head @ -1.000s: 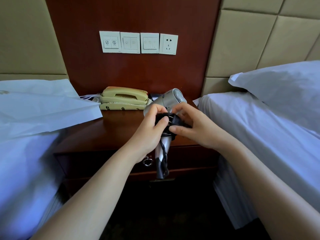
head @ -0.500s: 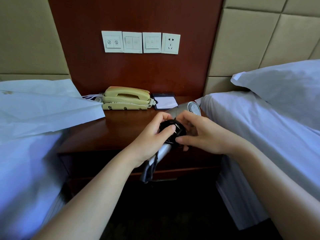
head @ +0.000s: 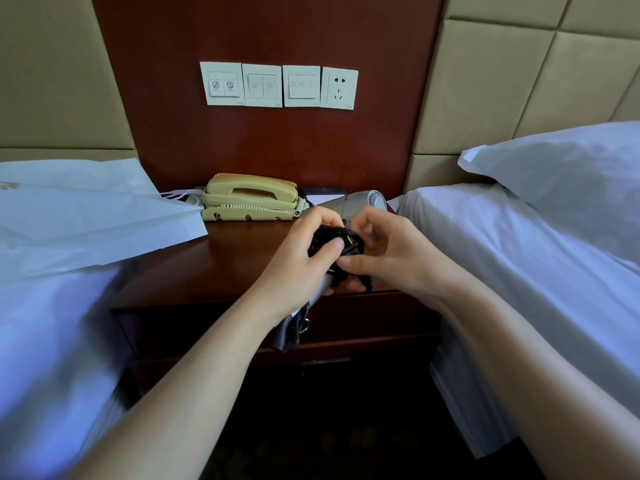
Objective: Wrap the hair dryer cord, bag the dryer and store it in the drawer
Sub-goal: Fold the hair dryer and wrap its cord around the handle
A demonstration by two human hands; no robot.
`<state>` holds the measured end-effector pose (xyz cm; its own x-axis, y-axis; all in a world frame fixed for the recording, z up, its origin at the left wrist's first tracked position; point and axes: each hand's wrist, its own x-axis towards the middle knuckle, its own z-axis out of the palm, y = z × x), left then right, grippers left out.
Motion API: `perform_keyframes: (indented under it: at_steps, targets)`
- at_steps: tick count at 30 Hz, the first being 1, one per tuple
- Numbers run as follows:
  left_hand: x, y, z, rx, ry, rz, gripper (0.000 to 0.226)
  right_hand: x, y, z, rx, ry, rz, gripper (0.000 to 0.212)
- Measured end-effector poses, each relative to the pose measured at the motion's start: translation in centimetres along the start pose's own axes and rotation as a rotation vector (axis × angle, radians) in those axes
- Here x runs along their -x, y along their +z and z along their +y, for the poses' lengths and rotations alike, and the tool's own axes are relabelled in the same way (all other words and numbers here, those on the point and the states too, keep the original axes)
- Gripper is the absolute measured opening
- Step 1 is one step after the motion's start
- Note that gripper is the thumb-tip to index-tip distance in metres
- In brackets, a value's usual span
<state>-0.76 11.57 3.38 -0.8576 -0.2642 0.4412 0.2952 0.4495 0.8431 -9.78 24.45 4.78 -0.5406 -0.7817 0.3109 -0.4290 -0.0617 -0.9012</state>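
Observation:
A silver hair dryer (head: 360, 205) is held over the dark wooden nightstand (head: 221, 268), its barrel pointing back and right, its handle hanging down past the front edge. A black cord (head: 337, 241) is coiled around the dryer, between both hands. My left hand (head: 304, 258) grips the dryer with its thumb pressed on the coil. My right hand (head: 384, 252) pinches the cord at the coil's lower edge. The drawer (head: 363, 323) below is shut, its ring pull (head: 304, 327) partly hidden by the handle. A white bag (head: 86, 216) lies on the left bed.
A beige telephone (head: 251, 199) sits at the back of the nightstand, a notepad (head: 323, 197) beside it. Switches and a socket (head: 338, 87) are on the wall panel. White beds flank the nightstand, with a pillow (head: 568, 174) on the right one.
The dryer has tilted from nearly upright to lying back and right. Both hands have kept working the cord coil, shifting slightly right.

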Motion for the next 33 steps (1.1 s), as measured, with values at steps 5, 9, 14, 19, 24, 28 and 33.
perform_keyframes:
  at_steps: [5, 9, 14, 19, 24, 28, 33]
  targets:
    - [0.0, 0.2, 0.3, 0.062, -0.034, 0.093, 0.012, -0.3, 0.3, 0.0, -0.009, 0.010, 0.091, 0.029]
    - [0.0, 0.7, 0.6, 0.112, -0.068, 0.161, 0.014, -0.4, 0.3, 0.1, 0.035, -0.013, 0.134, 0.031]
    - [-0.3, 0.8, 0.2, 0.091, -0.085, 0.204, 0.007, -0.5, 0.3, 0.5, 0.059, -0.014, 0.178, 0.031]
    - [-0.8, 1.0, -0.1, 0.072, -0.151, 0.324, 0.011, -0.2, 1.6, 1.3, 0.392, -0.063, 0.442, 0.028]
    - [-1.1, 1.5, -0.3, 0.148, -0.195, 0.360, 0.013, 0.2, 2.1, 0.9, 0.798, -0.148, 0.454, 0.029]
    - [-1.0, 1.8, -0.4, 0.150, -0.190, 0.411, 0.013, 0.0, 2.0, 0.8, 0.827, -0.154, 0.439, 0.034]
    - [-1.1, 2.4, -0.7, 0.136, -0.152, 0.518, 0.015, -0.6, 2.0, 0.7, 0.810, -0.149, 0.429, 0.035]
